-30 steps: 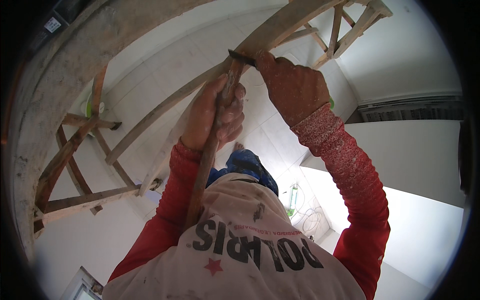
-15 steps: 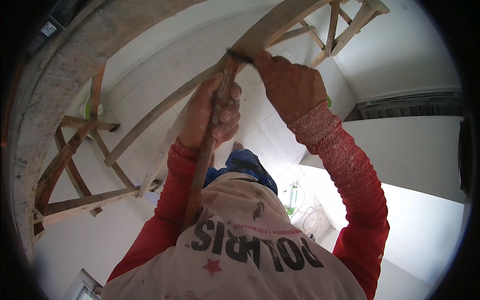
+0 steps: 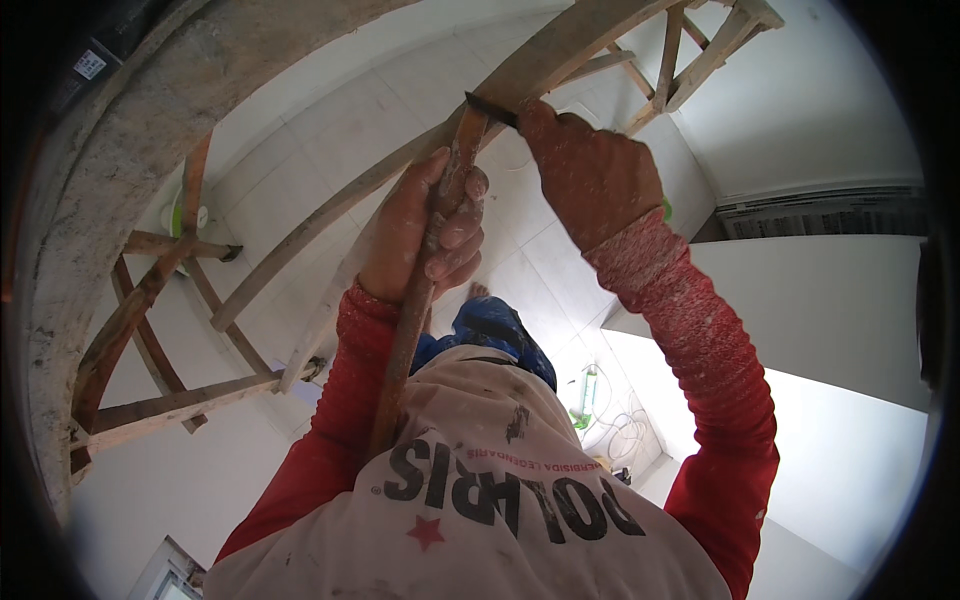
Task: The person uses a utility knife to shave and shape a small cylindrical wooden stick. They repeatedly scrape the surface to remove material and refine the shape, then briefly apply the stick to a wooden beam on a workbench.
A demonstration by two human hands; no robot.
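My left hand (image 3: 405, 235) is wrapped round a narrow wooden stick (image 3: 403, 345), which slants up from my chest. White dust or dried plaster marks the fingers and the stick's upper part. In my closed right hand (image 3: 598, 182) is a thin dark blade (image 3: 490, 108), its handle covered by the fingers. That blade lies at the stick's top end, apparently touching it; the exact contact is too small to make out.
A curved wooden beam (image 3: 330, 210) passes just beyond my hands. Wooden trestle legs (image 3: 150, 285) stand at left, more braces (image 3: 668, 60) at upper right. Below are a tiled floor (image 3: 370, 115), a green-and-white bottle (image 3: 588, 390) and loose cable (image 3: 628, 432). An air-conditioner-like unit (image 3: 820, 212) hangs at right.
My right hand has shifted slightly to the right with the blade, which now shows more of its length and a different tilt. The left hand and stick have barely moved.
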